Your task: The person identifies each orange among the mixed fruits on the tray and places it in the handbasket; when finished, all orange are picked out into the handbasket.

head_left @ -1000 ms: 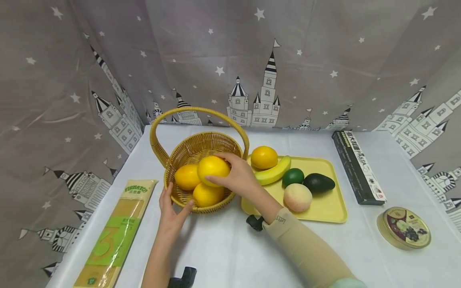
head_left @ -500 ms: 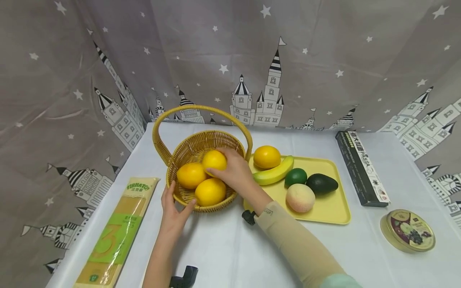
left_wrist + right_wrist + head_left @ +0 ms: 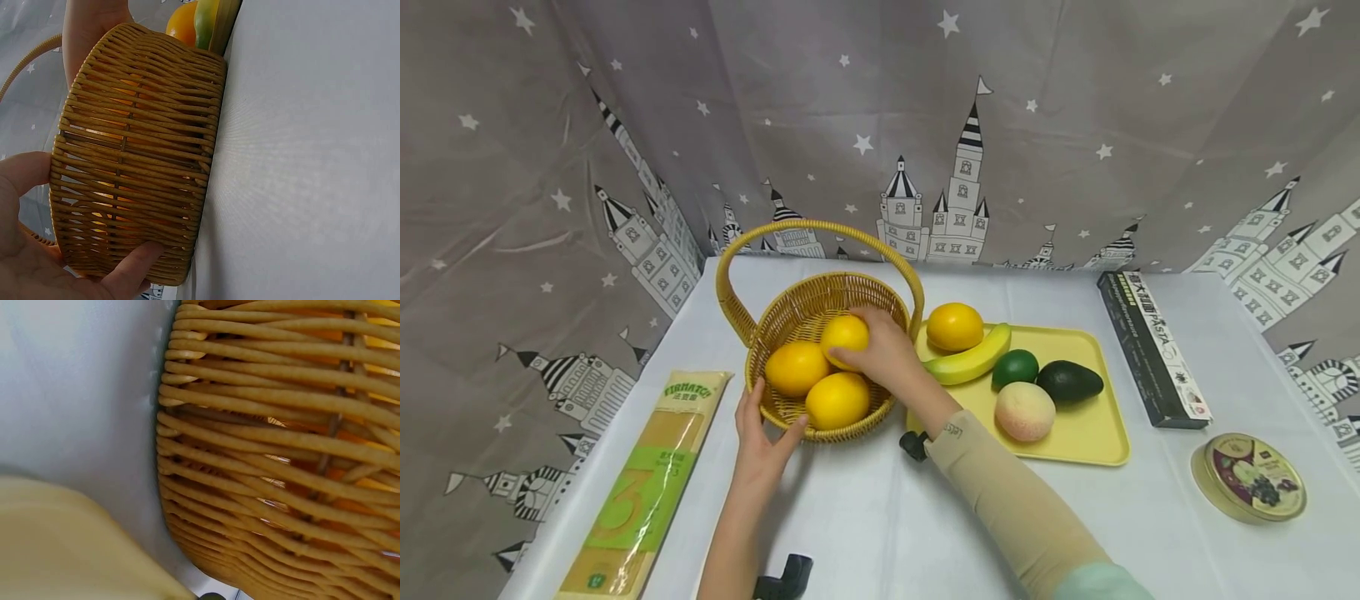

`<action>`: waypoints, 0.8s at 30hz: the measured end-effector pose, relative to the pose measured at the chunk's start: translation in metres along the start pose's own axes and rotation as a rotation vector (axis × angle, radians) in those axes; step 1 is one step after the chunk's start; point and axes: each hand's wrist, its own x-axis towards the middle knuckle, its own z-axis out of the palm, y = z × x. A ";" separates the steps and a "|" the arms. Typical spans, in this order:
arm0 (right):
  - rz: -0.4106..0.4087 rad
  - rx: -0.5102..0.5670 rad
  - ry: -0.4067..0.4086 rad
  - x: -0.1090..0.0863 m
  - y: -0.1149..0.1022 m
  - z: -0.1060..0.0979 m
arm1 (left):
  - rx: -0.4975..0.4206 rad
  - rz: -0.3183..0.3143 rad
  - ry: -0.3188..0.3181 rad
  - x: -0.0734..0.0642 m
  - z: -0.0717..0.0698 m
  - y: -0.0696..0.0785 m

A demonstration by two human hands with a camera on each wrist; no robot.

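In the head view, my right hand (image 3: 880, 354) grips a yellow-orange fruit (image 3: 844, 337) down inside the wicker basket (image 3: 782, 410), thumb on the near side and fingers over the back. Beside it in the basket lie two more such fruits (image 3: 797, 368), one at the left and one at the front. My left hand (image 3: 760, 450) holds the basket's near left side, thumb and fingers spread around its rim and wall. In the left wrist view, the fingers (image 3: 134, 265) press the woven side. The right wrist view shows mostly woven wall, and the right hand is hidden there.
Right of the basket, a yellow tray (image 3: 1075, 442) bears another yellow-orange fruit (image 3: 955, 327), a banana (image 3: 970, 360), a green fruit (image 3: 1015, 369), an avocado (image 3: 1070, 381) and a peach (image 3: 1025, 412). A spaghetti pack (image 3: 643, 487), a black pasta box (image 3: 1152, 350) and a round tin (image 3: 1251, 479) lie around.
My right hand has lowered the fruit from above the others to the right back of the basket's inside. The left hand stays at the rim.
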 end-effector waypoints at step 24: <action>-0.026 -0.092 -0.024 -0.005 0.000 0.000 | -0.012 0.004 0.008 0.000 0.000 0.001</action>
